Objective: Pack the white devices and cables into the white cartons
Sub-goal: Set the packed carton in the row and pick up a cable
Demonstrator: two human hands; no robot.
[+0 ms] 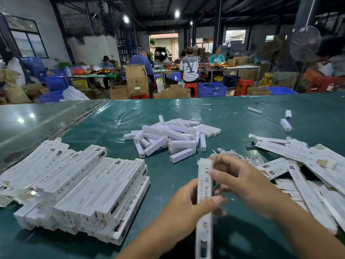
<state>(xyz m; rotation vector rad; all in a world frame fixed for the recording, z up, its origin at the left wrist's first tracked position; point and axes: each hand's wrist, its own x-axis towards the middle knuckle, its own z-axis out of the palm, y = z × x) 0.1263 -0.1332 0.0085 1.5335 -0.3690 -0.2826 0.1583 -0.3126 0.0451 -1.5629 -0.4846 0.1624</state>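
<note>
Head view: left hand (183,201) grips long white carton (204,193) at mid-length, thumb across printed face, fingers curled behind. Right hand (240,181) pinches same carton near upper end, fingers (216,173) on its edge; blurred, so whether anything is being fed inside cannot be told. Carton held upright-ish above near edge of tabletop (233,113), centre-right.

Likely step: squaring up or loading the carton. Best done by steadying the body with left hand, keeping the open end clear, sliding contents straight down the long axis to avoid crushing the flap.

Pile of white devices (173,137) at tabletop centre; cable bundle (242,157) just beyond right hand. Flat empty cartons (302,165) heaped at right edge; filled cartons (84,193) stacked in rows at near-left.

Writing: stacked cartons show "CE", "FC", "RoHS", recycling marks, small dark logo patches; longer lines unreadable. Held carton shows "CE", "FC", rest blurred. No brand legible.
</note>
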